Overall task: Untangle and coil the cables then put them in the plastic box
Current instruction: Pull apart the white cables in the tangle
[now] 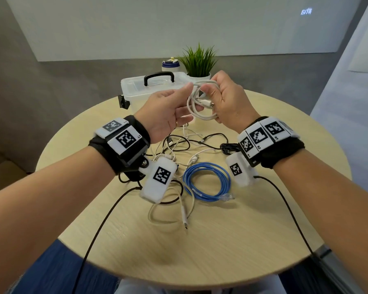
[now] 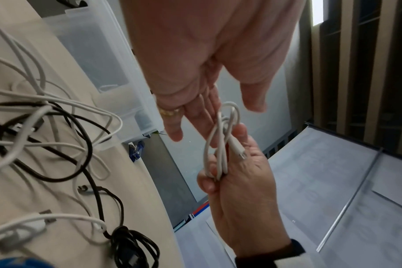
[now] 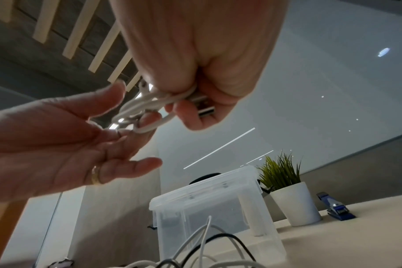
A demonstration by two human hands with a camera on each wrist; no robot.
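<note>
Right hand (image 1: 225, 98) grips a coiled white cable (image 1: 200, 102) in the air above the counter (image 1: 232, 230), fingers curled round the loops, a plug end poking out by the thumb. Left hand (image 1: 168, 109) is released, fingers straight, tips touching the coil's side. Plastic box (image 1: 136, 90) sits at the far edge of the counter, lid on, black handle (image 1: 159, 77) up, right behind the hands. Just behind the box: potted plant (image 1: 198, 64) and a small blue-white container (image 1: 170, 64). Below the hands lies a tangle of white and black cables (image 1: 179, 145); a coiled blue cable (image 1: 206, 181) lies nearer the person, apart from the tangle.

Left wrist view: a gold ring (image 2: 170, 111) on the left hand and a bundled black cable (image 2: 131, 248) on the counter. Right wrist view: a metal USB plug (image 3: 202, 107) under the right thumb and a blue clip-like tool (image 3: 337, 208) beside the plant pot, hidden from the head view.
</note>
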